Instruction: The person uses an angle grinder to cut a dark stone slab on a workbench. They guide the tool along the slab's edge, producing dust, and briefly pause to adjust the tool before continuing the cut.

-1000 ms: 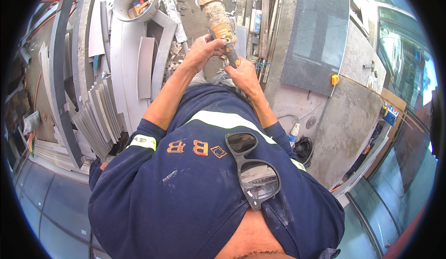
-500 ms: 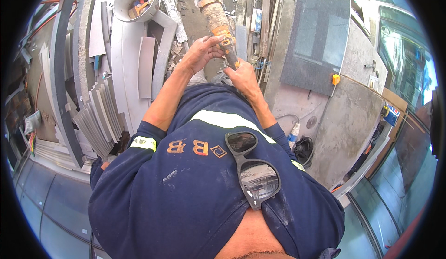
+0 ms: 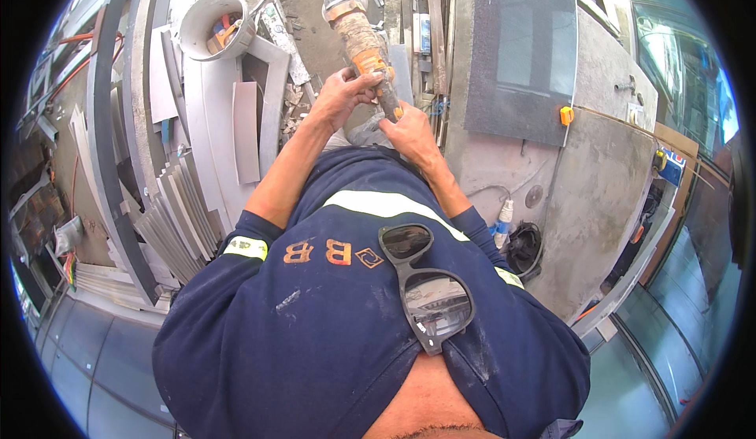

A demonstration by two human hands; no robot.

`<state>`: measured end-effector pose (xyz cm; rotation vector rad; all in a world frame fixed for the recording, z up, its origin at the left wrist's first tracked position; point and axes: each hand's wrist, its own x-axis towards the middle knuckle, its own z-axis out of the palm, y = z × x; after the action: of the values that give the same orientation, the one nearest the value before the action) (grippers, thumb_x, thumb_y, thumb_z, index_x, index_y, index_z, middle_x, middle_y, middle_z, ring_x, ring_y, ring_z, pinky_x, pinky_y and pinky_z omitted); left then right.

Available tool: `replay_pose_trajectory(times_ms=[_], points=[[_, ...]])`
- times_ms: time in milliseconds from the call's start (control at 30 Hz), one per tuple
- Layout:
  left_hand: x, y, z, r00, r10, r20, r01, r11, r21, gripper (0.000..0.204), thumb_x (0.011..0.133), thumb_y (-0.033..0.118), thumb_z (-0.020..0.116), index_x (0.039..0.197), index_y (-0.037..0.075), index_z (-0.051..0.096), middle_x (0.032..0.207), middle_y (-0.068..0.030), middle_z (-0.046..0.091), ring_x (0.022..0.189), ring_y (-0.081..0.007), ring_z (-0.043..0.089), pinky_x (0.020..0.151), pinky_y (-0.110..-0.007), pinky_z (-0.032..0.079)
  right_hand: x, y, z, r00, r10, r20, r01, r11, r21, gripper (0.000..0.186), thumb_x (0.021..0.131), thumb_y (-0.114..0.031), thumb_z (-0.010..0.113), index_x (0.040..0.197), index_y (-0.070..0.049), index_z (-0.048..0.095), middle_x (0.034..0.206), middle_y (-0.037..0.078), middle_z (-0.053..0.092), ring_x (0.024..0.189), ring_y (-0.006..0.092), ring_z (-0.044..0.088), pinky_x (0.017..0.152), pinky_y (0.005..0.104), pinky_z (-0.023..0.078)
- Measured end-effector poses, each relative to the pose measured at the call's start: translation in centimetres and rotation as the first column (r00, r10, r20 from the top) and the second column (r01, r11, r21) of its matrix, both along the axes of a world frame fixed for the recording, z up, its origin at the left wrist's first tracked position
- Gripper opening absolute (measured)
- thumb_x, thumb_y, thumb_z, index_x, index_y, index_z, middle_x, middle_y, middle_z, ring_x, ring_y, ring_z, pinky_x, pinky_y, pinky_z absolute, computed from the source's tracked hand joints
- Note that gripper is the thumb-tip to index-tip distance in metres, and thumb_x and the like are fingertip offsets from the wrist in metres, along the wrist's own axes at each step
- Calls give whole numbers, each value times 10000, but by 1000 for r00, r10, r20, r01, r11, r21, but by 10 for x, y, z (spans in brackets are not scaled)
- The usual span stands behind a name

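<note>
Both hands have shifted a little along the grinder since a moment ago. Far left, grey stone strips (image 3: 169, 218) lean in a row, and a white bucket (image 3: 213, 23) sits above them. Next comes the left hand (image 3: 340, 92), fingers curled tight around the dusty orange angle grinder (image 3: 364, 45), which points up and away over the floor. Just beside it, the right hand (image 3: 405, 130) grips the grinder's back end, fingers pressed together. Dark sunglasses (image 3: 425, 285) hang on the blue shirt. A dark stone slab (image 3: 524, 49) lies to the right.

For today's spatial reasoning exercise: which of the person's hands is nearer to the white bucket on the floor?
Left. The left hand grips the dusty angle grinder on the side toward the white bucket; the right hand holds the grinder's rear end, farther from it.
</note>
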<state>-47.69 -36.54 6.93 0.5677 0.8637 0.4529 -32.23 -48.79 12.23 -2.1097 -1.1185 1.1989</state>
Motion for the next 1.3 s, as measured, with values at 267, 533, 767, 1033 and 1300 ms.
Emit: replay_pose_trajectory(times_ms=[267,533,767,1033,1300], points=[[74,-22,5,997,-49,-58,54,996,73,555,958,291,888,1309,-46,622,1094,-66,739,815,-99,597,748,-273,511,60,-31,-1,997,-72,-2,72,995,67,437,866,-246,737,1125,105,721,902,320,756,878,459,769,838,481,604],[149,-24,20,973,-118,-197,160,963,215,714,876,457,956,1291,-27,633,1081,-84,738,863,-147,705,747,-346,593,111,-51,4,987,-145,73,126,969,211,369,850,-234,743,1033,85,716,895,350,741,911,513,755,831,534,598],[235,29,23,993,118,-11,-117,991,68,558,915,249,916,1339,33,625,1140,-87,719,942,-220,748,837,-449,651,143,-50,11,919,-176,353,140,982,125,399,858,-239,755,1167,3,681,883,291,771,877,492,773,822,574,603],[310,59,-20,981,-102,166,111,993,-49,362,937,211,811,1209,2,697,1091,-170,757,952,-268,756,864,-474,658,195,2,0,934,-280,220,278,960,42,853,913,-237,740,1606,-6,299,1036,325,770,1007,538,756,912,604,584],[355,82,-30,964,-233,131,240,970,-41,683,954,273,834,1486,12,496,1343,-190,708,1198,-279,698,1024,-487,611,223,18,-20,917,-335,218,350,936,-35,667,919,-221,759,1433,5,399,1002,349,762,981,549,751,908,629,580]])
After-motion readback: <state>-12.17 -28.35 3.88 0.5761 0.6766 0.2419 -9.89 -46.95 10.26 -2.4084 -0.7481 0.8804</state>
